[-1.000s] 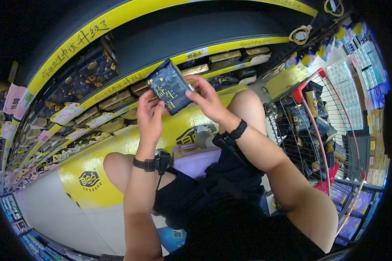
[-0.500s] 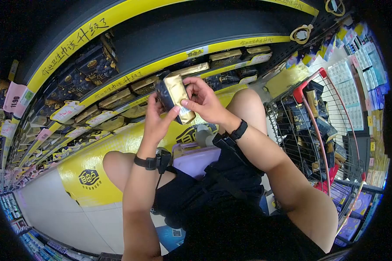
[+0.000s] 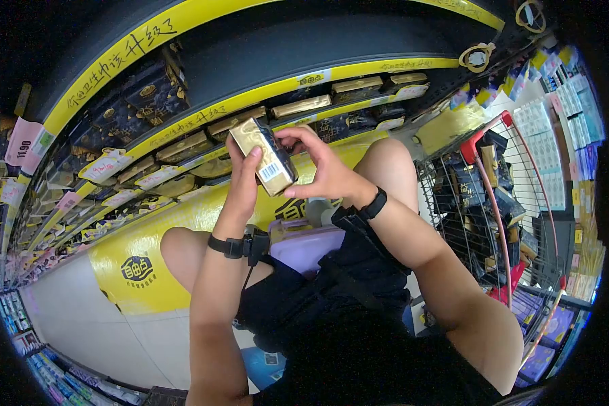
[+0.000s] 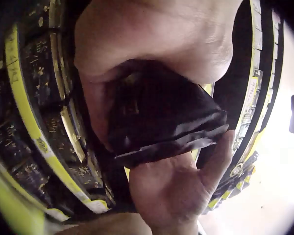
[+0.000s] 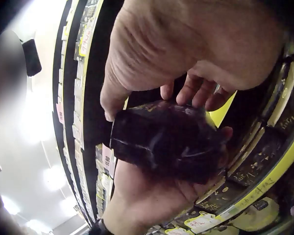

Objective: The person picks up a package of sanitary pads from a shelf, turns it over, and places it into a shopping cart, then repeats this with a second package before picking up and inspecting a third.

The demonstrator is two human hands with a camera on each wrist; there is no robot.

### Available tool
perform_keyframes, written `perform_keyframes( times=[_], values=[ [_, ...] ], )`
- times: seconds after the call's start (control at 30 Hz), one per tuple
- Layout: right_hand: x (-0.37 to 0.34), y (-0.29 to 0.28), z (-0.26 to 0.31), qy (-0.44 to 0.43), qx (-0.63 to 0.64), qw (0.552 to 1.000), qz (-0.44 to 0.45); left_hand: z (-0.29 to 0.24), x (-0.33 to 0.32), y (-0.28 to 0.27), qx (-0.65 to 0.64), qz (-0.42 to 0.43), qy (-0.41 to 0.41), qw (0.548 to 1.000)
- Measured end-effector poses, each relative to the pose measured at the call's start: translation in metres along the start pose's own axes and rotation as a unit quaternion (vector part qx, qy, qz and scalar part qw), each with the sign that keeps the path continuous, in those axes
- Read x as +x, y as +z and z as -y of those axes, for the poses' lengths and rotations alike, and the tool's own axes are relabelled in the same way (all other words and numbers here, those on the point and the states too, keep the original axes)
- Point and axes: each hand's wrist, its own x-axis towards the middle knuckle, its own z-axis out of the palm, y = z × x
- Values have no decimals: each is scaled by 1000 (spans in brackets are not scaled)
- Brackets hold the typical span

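Observation:
A dark pack of sanitary pads (image 3: 262, 155) is held up before the shelves, its gold side with a white barcode label turned towards the head camera. My left hand (image 3: 243, 183) grips it from the left, the thumb lying across the gold side. My right hand (image 3: 325, 169) curls about the other end, with the fingers at the upper corner and the thumb tip right at the lower one. In the left wrist view the pack's dark wrapper (image 4: 161, 117) lies between both hands. The right wrist view shows the right fingers (image 5: 201, 90) along its upper edge.
Shelves with yellow strips (image 3: 311, 79) carry rows of similar packs (image 3: 301, 106) ahead and to the left. A wire shopping cart (image 3: 488, 216) filled with such packs stands at the right. Between the person's knees is a lilac stool (image 3: 304, 247); a yellow mat (image 3: 142, 277) covers the floor.
The pack has been turned from its printed front to its gold barcode side and shifted slightly left. My left thumb now lies on the gold side; my right thumb has moved down to the lower corner.

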Motion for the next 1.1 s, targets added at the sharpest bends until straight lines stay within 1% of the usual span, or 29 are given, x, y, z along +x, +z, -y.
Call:
perform_keyframes(
  times=[0.03,0.07,0.13,0.17,0.27,0.3,0.37,0.5,0.57,0.67,0.8,0.9,0.97,1.0,1.1],
  values=[
    [1,1,2,-18,-24,1000,4,-4,0,-1,-29,12,-25,999],
    [1,2,3,-36,-47,998,8,-9,-2,2,-25,21,-18,999],
    [0,5,2,-33,-88,996,-4,-18,-4,7,-17,39,-5,999],
    [-1,7,2,-31,-109,993,-10,-18,-5,7,-20,48,-14,999],
    [2,3,-3,-72,-198,978,5,-15,-7,6,-2,69,-11,998],
    [1,3,-1,-66,-190,979,19,-15,-8,5,11,75,-8,997],
    [1,2,5,-54,-174,982,46,-11,-7,1,-15,96,-34,995],
    [-2,2,5,-36,-161,984,71,0,-4,-9,-64,125,-89,986],
    [-1,2,6,-37,-166,983,75,7,-3,-12,-74,115,-100,986],
    [-2,2,3,-40,-182,979,81,4,-5,-9,-83,113,-113,984],
    [0,-1,5,-11,-164,982,91,5,-7,-7,-111,115,-128,979],
    [-2,-2,3,-7,-126,988,88,-1,-8,-1,-22,145,16,989],
    [-4,-2,-2,5,-87,992,89,-11,-6,6,22,143,126,981],
    [-4,-1,-1,1,-92,992,90,-17,-5,9,44,141,180,972],
    [-6,1,1,1,-98,991,97,-24,-7,14,143,139,228,953]
  ],
)
